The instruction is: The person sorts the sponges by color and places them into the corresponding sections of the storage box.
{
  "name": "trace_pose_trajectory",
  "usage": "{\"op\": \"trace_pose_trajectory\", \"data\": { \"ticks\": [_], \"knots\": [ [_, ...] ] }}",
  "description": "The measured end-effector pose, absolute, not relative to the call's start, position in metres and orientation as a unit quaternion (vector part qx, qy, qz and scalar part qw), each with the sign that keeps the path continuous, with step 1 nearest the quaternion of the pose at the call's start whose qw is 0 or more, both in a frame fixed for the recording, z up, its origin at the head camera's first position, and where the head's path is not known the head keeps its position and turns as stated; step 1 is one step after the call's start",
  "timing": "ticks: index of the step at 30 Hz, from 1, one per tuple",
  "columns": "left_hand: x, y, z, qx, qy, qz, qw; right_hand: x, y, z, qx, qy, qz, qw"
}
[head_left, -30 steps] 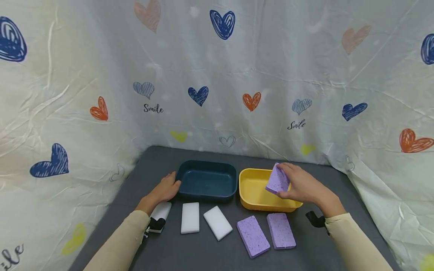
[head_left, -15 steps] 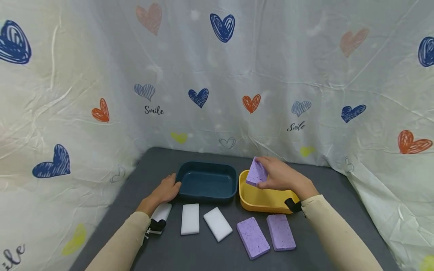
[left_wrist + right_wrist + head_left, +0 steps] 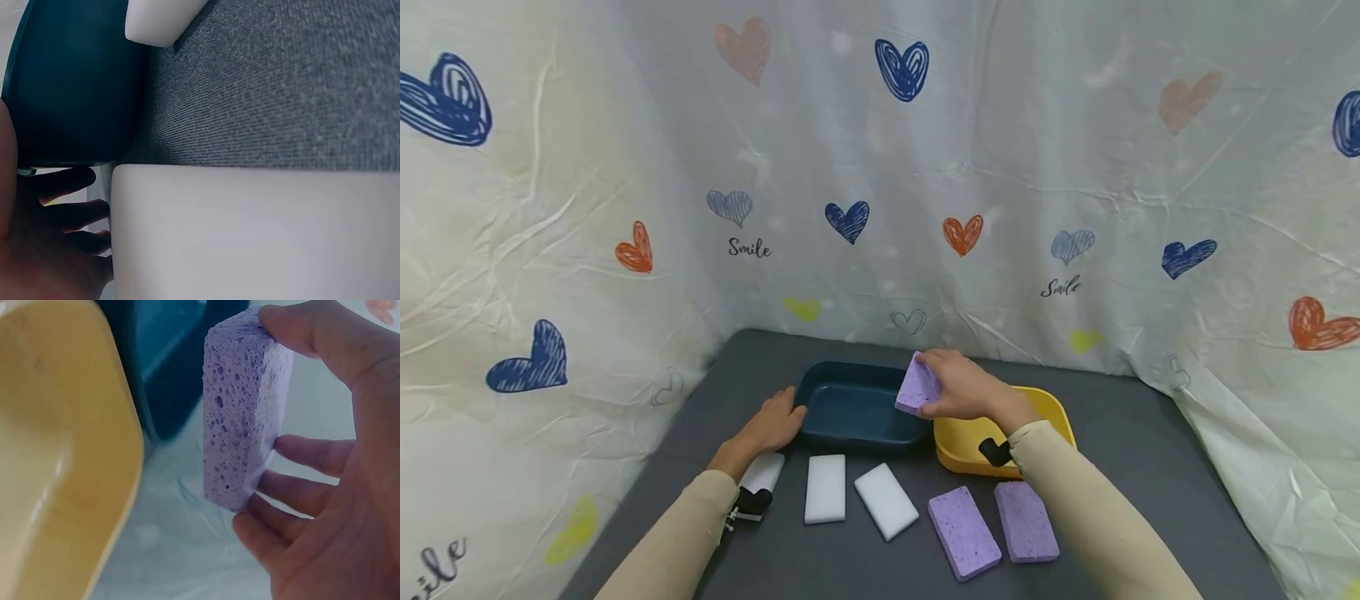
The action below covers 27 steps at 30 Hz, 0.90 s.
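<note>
Pale creased curtain facing me, hanging beyond my grey tabletop and along both sides. Hearts printed on it: blue, orange, yellow, faded pink. I read black "Smile" lettering twice at the back.

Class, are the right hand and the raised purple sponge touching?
Touching. The right wrist view shows the right hand pinching the raised purple sponge, thumb against it.

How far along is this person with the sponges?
Done: nothing obvious; no sponge shows in the visible parts of the blue tray or yellow tray. In progress: the right hand grips a purple sponge near the blue tray's right end. Likely left: two purple sponges and three white blocks on the table.
</note>
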<state>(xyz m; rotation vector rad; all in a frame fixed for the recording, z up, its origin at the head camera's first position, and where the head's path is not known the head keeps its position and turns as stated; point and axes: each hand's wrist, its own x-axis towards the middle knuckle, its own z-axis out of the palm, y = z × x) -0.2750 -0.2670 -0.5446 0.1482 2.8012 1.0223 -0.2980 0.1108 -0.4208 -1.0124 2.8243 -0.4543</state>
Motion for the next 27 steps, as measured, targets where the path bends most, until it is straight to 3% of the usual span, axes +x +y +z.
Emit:
{"op": "trace_pose_trajectory", "data": {
  "ticks": [6, 17, 27],
  "knots": [
    [-0.287, -0.275, -0.568, 0.055, 0.938, 0.334, 0.072, -0.304, 0.084, -0.443, -0.355, 0.922, -0.136, 0.069],
    [-0.288, -0.275, -0.570, 0.044, 0.934, 0.348, 0.065, -0.313, 0.060, -0.476, -0.357, 0.922, -0.096, 0.117],
    [-0.287, -0.274, -0.567, 0.039, 0.934, 0.348, 0.071, -0.312, 0.059, -0.491, -0.365, 0.922, -0.085, 0.103]
  ]
}}
